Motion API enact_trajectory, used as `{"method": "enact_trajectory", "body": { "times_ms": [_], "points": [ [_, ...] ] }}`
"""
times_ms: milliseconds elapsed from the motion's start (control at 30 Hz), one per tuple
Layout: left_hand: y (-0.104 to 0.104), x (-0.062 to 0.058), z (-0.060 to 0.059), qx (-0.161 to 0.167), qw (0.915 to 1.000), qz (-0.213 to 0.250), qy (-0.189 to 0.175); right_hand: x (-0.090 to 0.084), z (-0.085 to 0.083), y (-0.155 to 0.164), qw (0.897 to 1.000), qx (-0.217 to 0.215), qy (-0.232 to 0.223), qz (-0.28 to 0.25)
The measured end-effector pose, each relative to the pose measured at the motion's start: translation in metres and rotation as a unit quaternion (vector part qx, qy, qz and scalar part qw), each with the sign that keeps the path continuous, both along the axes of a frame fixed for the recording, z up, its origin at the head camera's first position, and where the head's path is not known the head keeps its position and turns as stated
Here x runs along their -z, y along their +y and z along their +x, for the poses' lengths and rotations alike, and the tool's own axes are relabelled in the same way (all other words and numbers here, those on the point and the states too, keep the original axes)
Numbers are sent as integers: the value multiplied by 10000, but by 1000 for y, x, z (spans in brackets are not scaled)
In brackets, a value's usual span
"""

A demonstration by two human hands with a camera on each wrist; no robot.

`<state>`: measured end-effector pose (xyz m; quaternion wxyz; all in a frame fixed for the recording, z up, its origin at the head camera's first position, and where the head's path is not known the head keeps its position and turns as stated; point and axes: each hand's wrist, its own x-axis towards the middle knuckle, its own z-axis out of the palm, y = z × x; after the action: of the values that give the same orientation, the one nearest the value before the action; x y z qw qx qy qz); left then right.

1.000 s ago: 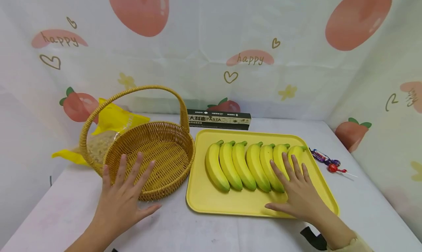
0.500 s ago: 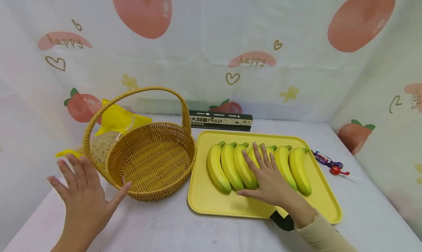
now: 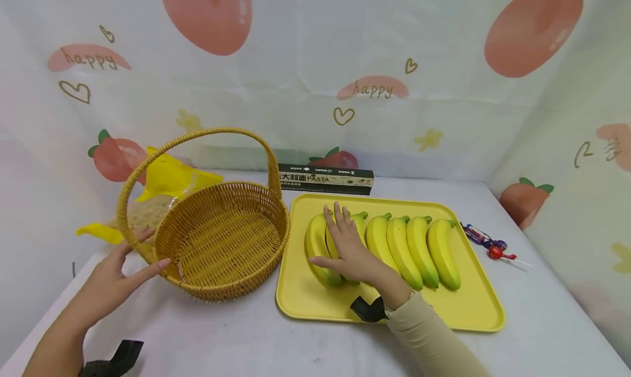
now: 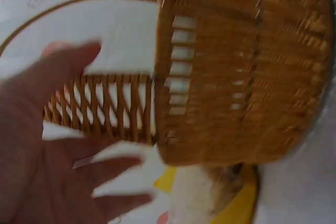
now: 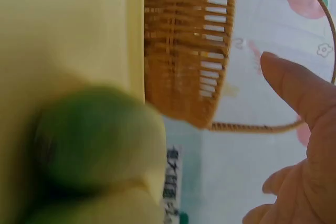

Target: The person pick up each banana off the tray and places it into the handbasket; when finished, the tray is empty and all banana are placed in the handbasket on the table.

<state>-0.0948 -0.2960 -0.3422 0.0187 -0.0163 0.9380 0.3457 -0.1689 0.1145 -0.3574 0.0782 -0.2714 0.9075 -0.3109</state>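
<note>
A row of several yellow bananas (image 3: 399,248) lies on a yellow tray (image 3: 394,318). My right hand (image 3: 345,241) rests flat on the two leftmost bananas (image 3: 314,244), fingers straight. In the right wrist view a blurred green banana tip (image 5: 94,135) fills the foreground below the tray's surface (image 5: 63,24). An empty woven basket (image 3: 227,240) with a tall handle (image 3: 192,137) stands left of the tray. My left hand (image 3: 129,264) is at its left rim, thumb touching the wicker and fingers spread. The left wrist view shows that hand (image 4: 52,156) beside the basket wall (image 4: 236,77).
A black pasta box (image 3: 326,179) lies behind the tray. A yellow bag of noodles (image 3: 162,193) sits behind the basket. Wrapped candy and a red lollipop (image 3: 488,243) lie right of the tray. Fabric walls close in the back and both sides.
My right hand has slid left along the bananas, from the right end to the leftmost ones. My left hand swung left off the basket's front and came to its left rim.
</note>
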Motion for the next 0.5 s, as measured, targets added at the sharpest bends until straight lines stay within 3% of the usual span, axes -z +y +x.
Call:
{"method": "enact_trajectory", "body": {
  "times_ms": [100, 267, 367, 500],
  "points": [
    [-8, -2, -11, 544, 9982, 166, -186, 3, -5, -12, 9995, -14, -277, -152],
    [-14, -5, -23, 1389, 9902, 119, 65, 8, -9, -29, 9949, 143, -799, -600],
    [-18, -6, -28, 1957, 9805, 100, 134, 12, -9, -36, 9898, 274, -961, -1017],
    [-23, -7, -31, 2549, 9659, 445, 64, 21, -8, -44, 9863, 268, -1030, -1258]
  ]
}}
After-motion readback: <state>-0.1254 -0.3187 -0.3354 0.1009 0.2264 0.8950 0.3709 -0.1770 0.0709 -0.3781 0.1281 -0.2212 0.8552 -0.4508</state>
